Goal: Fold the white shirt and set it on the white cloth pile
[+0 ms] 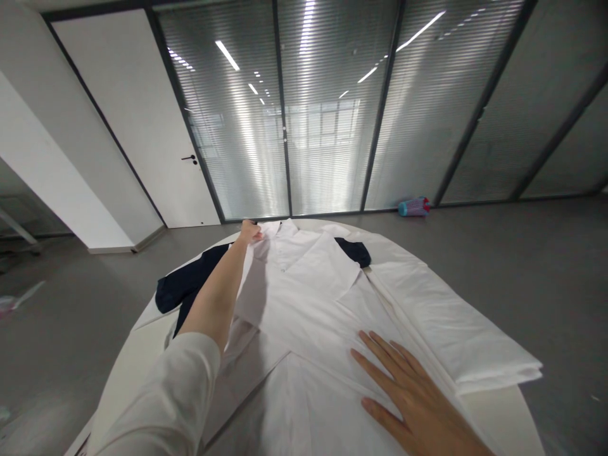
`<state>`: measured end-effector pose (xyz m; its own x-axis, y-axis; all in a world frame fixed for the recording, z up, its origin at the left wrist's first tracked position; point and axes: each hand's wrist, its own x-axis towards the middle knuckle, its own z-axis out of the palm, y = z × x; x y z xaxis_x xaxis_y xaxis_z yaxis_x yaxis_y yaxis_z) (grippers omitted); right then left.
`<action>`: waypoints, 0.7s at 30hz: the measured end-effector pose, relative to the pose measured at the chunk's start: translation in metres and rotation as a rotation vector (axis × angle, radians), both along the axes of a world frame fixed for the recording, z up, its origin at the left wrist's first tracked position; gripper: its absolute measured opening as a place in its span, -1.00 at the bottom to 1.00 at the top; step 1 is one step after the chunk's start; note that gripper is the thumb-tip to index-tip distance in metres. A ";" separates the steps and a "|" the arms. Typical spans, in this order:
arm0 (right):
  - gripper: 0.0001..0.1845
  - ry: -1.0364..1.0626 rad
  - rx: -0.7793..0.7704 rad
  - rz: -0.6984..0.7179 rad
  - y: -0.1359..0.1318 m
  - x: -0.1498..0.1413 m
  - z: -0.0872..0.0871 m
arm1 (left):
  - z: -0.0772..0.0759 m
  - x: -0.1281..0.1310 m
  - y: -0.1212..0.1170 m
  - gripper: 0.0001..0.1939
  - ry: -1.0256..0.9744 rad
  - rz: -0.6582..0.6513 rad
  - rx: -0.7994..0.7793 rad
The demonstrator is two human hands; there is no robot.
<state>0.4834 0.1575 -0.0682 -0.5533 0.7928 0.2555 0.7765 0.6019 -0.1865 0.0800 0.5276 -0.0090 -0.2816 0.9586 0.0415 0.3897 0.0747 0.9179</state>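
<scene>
Two dark fabric sections and overlapping, uncountable white layers lie on one table; beyond it, one door, one container.

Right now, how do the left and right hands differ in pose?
The left hand is curled on the white shirt at its far end, beside the collar; the right hand is open, fingers spread, over the nearer part. The left arm is stretched far out, while the right hand is much closer. Both are bare.
</scene>
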 end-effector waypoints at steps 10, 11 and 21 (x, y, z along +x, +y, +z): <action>-0.36 0.001 -0.026 0.004 0.000 -0.001 0.003 | 0.005 -0.022 -0.039 -0.88 0.313 -0.223 0.154; -0.35 -0.008 -0.024 0.007 0.001 -0.001 0.002 | 0.001 -0.027 -0.050 -0.90 0.365 -0.277 0.162; -0.36 -0.021 0.012 0.022 0.000 -0.002 0.003 | -0.013 -0.009 -0.115 -0.79 0.970 -0.306 0.303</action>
<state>0.4816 0.1578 -0.0649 -0.5760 0.7771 0.2535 0.7665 0.6213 -0.1630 0.0715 0.4131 -0.0222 0.2520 0.8951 0.3678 0.9287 -0.3305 0.1680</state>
